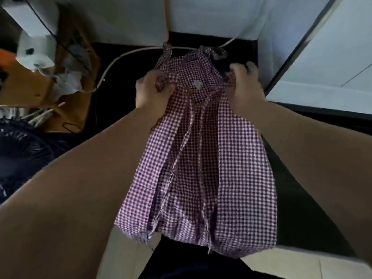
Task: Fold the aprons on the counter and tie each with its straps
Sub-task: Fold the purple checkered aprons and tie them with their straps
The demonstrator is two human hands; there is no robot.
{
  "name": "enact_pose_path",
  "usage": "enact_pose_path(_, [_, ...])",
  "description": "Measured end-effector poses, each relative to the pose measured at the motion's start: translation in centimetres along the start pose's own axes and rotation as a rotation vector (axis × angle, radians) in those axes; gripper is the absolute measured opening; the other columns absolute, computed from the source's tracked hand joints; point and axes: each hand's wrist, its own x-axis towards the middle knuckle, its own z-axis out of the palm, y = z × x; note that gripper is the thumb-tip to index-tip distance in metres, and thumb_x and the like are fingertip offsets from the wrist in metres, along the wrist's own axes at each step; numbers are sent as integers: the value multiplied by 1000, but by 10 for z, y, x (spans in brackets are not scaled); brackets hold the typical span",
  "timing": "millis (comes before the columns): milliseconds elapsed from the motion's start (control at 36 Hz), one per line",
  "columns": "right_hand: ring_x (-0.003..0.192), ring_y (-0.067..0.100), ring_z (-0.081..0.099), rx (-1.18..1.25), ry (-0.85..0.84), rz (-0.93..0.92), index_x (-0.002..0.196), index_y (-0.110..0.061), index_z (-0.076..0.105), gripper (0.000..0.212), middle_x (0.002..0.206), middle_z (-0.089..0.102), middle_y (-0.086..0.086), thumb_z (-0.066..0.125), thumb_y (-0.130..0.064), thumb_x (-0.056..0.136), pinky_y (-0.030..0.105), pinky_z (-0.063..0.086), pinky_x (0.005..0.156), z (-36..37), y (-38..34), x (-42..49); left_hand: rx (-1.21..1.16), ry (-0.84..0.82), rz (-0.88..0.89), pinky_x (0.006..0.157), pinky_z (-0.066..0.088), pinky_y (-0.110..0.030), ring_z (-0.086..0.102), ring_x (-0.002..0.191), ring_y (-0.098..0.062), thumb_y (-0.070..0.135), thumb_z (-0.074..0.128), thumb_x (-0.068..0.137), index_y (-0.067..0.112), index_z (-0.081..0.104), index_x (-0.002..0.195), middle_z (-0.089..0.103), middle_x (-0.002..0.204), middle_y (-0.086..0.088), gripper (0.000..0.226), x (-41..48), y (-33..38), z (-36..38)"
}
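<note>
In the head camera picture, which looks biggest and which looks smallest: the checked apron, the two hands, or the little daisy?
1. The checked apron, by far the biggest.
2. The left hand and the right hand: they look about alike, so I won't rank them.
3. The daisy, the smallest.

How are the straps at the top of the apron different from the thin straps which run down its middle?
The top straps are wider and lie curled on the dark counter beyond the apron; the thin straps are narrow and run almost straight down over the cloth. Both show the same purple check.
</note>
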Motion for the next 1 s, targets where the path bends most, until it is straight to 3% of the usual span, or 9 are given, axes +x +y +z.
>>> enact_pose_path(56, [137,39,26,-30,-102,-19,147,-18,26,59,156,7,20,51,-22,94,42,26,111,9,4,1,133,-148,29,99,40,-30,45,126,-24,52,61,84,29,43,136,43,142,-6,59,0,-12,2])
enact_pose_path(167, [110,32,55,-46,-282,-166,116,-5,60,32,118,58,14,60,-13,85,30,42,91,41,14,-25,449,-231,-37,112,19,-53,10,142,-36,43,61,88,33,24,149,3,159,-6,72,-41,-40,7])
enact_pose_path(278, [122,27,44,-186,-628,-39,136,-13,46,53,138,44,12,64,-23,87,23,30,101,62,24,-68,658,-216,-90,108,25,-49,21,132,-36,46,63,86,35,27,147,13,149,-10,72,-85,-60,4])
enact_pose_path(389, [125,28,43,-215,-624,4,140,-16,43,64,141,36,11,70,-31,84,31,32,107,66,23,-75,503,-304,-182,99,40,-44,32,127,-31,48,68,82,27,13,150,22,137,-10,90,-119,-74,0])
enact_pose_path(472, [127,28,42,-240,-630,-4,139,-16,42,61,146,32,11,67,-32,86,33,34,107,69,24,-83,407,-293,-261,112,26,-42,24,137,-30,44,75,75,15,4,151,22,146,-12,108,-140,-81,1])
enact_pose_path(639, [118,28,44,-455,-330,-168,124,-14,50,32,128,45,10,49,-11,92,38,41,95,78,17,-115,523,-176,-373,97,42,-45,39,129,-29,52,62,84,15,35,134,36,141,-8,69,-175,-92,-5])
enact_pose_path(750, [98,22,58,-115,-562,-113,113,-14,60,25,110,62,4,53,-30,95,26,43,78,86,-2,-135,478,-121,-371,65,40,-33,54,85,-26,30,53,93,12,53,103,62,106,-12,21,-187,-93,-11])
enact_pose_path(917, [133,28,40,299,-848,147,143,-18,42,85,149,38,8,29,-77,84,35,32,104,83,-26,-151,227,114,-310,73,51,-33,58,81,-20,24,64,82,21,61,91,61,80,3,10,-215,-70,-16])
enact_pose_path(1000, [140,27,28,510,-1012,264,146,-27,35,113,155,27,1,39,-95,55,48,20,115,84,-42,-156,267,-197,-214,73,48,-28,60,79,-15,28,70,81,21,67,91,56,72,14,13,-229,-58,-15])
